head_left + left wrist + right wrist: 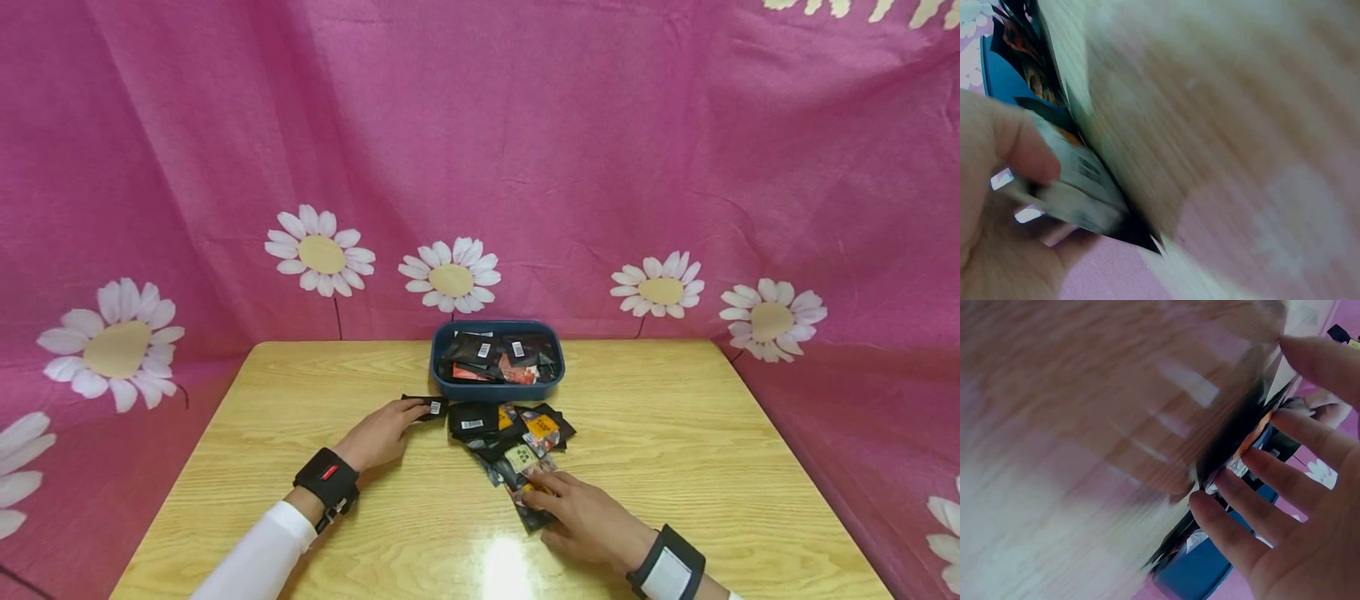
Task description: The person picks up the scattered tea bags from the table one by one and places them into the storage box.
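On the tabletop [675, 467], just in front of the blue container [498, 392], lies a loose pile of packets [519, 456]. They look light, thin and bendable, probably slick enough to slide over one another; a pinch at an edge or corner should suit. The right hand [588, 512] has its fingers extended and spread, touching the pile's near end. The left hand [381, 435] pinches one black packet [435, 408] between thumb and fingers, left of the pile.

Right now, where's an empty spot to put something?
There's bare table on the right, between the packet pile and the right edge, and on the left, beyond the left hand, between the blue bin and the left edge. It's crowded in the middle, from the bin down to the right hand.
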`<state>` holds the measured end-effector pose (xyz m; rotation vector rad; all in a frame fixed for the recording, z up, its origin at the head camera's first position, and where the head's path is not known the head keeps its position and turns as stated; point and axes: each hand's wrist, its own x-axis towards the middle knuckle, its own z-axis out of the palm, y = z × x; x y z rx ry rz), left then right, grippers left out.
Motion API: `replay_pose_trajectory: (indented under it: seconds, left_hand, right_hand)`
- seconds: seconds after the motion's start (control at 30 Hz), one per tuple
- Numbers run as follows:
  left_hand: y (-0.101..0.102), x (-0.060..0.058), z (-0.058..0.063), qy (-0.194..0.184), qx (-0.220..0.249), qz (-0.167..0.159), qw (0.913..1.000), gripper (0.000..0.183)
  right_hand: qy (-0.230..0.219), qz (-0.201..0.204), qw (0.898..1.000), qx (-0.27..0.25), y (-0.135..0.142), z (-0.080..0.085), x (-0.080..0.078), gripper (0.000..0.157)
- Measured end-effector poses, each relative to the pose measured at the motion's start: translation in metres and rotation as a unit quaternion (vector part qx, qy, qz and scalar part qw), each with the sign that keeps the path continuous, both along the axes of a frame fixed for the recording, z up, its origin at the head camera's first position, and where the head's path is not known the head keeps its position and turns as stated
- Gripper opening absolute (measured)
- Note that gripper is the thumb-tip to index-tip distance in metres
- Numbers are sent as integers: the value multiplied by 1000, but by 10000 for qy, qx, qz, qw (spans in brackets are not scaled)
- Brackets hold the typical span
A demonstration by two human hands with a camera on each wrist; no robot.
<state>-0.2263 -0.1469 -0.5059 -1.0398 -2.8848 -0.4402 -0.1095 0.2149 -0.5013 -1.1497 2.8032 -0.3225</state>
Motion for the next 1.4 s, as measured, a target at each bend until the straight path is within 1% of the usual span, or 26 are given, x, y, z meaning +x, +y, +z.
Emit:
replay_pose_trajectory:
  seconds: [0.13,0.23,0.3,0.4,0.53,0.63,0.7,0.77,0.83,1.0,1.07,1.17,1.3,1.4]
  left_hand:
    - [-1,8,1,219,226,-126,9994,57]
    - [-2,15,2,432,299,-194,9984,57]
    - [-2,19,4,552,382,-204,9975,56]
    - [0,25,7,613,516,-131,9967,57]
    - [3,34,14,629,640,-104,9959,57]
    - [4,40,20,715,697,-187,9948,54]
    - [4,43,25,811,747,-232,9936,52]
    - [4,46,30,878,845,-251,9922,48]
    - [5,47,35,898,922,-238,9914,46]
    - [10,51,46,793,1065,-279,9907,44]
    - [11,54,48,806,1093,-319,9902,45]
    - [11,57,53,946,1138,-343,9884,49]
    - [10,62,62,1379,1203,-352,9825,53]
    - [8,65,70,1719,1243,-274,9769,52]
  right_hand:
    - [234,-54,9997,-18,-2,-2,1,49]
    - [408,-97,9991,51,-3,-2,0,49]
    - [496,-138,9986,97,-4,-3,0,48]
    - [668,-178,9975,162,-6,-4,0,45]
    - [1111,-165,9936,132,-6,-9,1,39]
    - [1429,-176,9896,64,-6,-11,2,38]
    - [1494,-160,9886,90,-7,-12,2,41]
    - [1460,-122,9891,142,-8,-12,1,45]
    - [1499,-40,9886,170,-10,-13,0,46]
    - [1993,167,9798,66,-12,-13,-3,38]
    - [2039,241,9787,71,-10,-12,-2,37]
    - [1897,337,9813,61,-5,-5,0,36]
    - [1743,289,9841,-150,2,9,3,38]
    - [1835,182,9820,-418,7,20,2,46]
